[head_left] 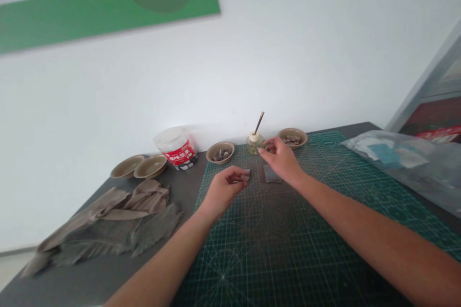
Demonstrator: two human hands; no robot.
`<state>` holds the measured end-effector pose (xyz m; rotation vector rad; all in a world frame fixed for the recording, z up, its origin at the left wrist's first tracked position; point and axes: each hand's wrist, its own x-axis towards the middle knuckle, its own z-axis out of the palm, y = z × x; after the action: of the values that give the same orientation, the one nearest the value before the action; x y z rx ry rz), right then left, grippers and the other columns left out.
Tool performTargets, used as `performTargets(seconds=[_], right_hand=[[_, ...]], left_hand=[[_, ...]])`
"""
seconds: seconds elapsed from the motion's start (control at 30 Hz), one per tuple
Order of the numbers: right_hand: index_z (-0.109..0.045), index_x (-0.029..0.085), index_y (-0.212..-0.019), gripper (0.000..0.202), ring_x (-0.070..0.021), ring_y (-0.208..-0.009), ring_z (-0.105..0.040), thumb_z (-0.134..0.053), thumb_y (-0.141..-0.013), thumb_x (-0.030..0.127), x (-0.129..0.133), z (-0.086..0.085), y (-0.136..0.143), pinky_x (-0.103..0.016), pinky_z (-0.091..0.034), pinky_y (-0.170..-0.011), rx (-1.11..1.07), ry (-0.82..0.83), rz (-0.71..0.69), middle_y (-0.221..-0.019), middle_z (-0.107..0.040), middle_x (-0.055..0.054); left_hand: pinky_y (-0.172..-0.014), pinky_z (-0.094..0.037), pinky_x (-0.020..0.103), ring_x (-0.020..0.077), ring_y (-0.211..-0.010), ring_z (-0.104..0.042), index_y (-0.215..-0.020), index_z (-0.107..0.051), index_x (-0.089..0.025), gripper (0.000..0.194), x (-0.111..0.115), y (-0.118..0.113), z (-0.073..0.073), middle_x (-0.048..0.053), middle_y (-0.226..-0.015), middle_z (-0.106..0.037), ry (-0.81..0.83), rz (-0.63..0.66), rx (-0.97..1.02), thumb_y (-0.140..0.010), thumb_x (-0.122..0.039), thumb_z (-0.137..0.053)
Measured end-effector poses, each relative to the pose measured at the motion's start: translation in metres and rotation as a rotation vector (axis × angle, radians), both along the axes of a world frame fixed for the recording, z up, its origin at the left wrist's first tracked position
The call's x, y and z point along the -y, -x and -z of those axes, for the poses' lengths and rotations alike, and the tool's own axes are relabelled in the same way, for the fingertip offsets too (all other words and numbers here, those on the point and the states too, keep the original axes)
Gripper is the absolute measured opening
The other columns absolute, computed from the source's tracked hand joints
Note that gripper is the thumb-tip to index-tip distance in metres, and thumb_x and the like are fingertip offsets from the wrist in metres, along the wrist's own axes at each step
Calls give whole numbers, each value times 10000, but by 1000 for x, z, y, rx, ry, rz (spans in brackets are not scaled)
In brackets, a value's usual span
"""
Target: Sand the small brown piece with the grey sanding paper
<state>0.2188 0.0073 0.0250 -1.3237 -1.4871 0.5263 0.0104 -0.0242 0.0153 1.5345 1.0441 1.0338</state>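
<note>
My left hand [227, 186] is closed, pinching a small flat grey piece [248, 171] just above the green cutting mat [230, 254]. My right hand [281, 157] is curled with thumb and fingers close together; whatever may be between them is too small to make out. Just left of its fingertips stands a small glass jar [252, 147] holding pale green liquid, with a dark stick [258, 123] rising from its cream-coloured neck. A grey square pad [272, 174] lies on the mat below my right hand.
Brown bowls with small stones, one left [220, 146] and one right [300, 135], flank the jar. Further left are a red-labelled plastic tub [177, 147], two more brown bowls [127, 167] and crumpled cloths [118, 220]. A clear plastic bag [406, 158] lies at the right.
</note>
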Motion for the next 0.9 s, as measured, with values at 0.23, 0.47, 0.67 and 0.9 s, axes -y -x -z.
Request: performTargets(seconds=[0.23, 0.47, 0.67, 0.9], right_hand=[[-523, 100, -1300, 759, -260, -977, -641, -781, -732, 532, -68, -14, -15, -376, -486, -865, 137, 30, 78, -1103, -656, -141], [-635, 147, -1177, 476, -191, -801, -686, -684, -856, 495, -111, -22, 9, -284, -507, -734, 110, 14, 42, -986, -717, -84], [-706, 171, -937, 231, -177, -665, -693, -559, -960, 347, -119, -40, 15, -259, -489, -681, 207, 24, 19, -706, -719, -31], [-745, 177, -924, 177, -244, -890, -711, -671, -890, 334, -113, -63, 3, -313, -491, -816, 347, -9, 50, -854, -759, -82]], left_hand=[[-706, -564, 296, 149, -721, -678, -1043, -708, -174, 347, -17, -10, 7, 38, -842, -738, 27, -97, 134, -726, -282, -799], [-704, -554, 273, 137, -687, -661, -958, -712, -135, 308, -28, 7, 20, 38, -779, -715, 75, -152, 199, -734, -323, -809], [-775, -571, 317, 146, -770, -666, -905, -658, -163, 272, -31, 11, 23, 7, -817, -685, 68, -130, 368, -723, -277, -824], [-656, -504, 220, 101, -676, -619, -989, -716, -158, 349, -34, 14, 24, -12, -743, -667, 63, -118, 345, -679, -252, -847]])
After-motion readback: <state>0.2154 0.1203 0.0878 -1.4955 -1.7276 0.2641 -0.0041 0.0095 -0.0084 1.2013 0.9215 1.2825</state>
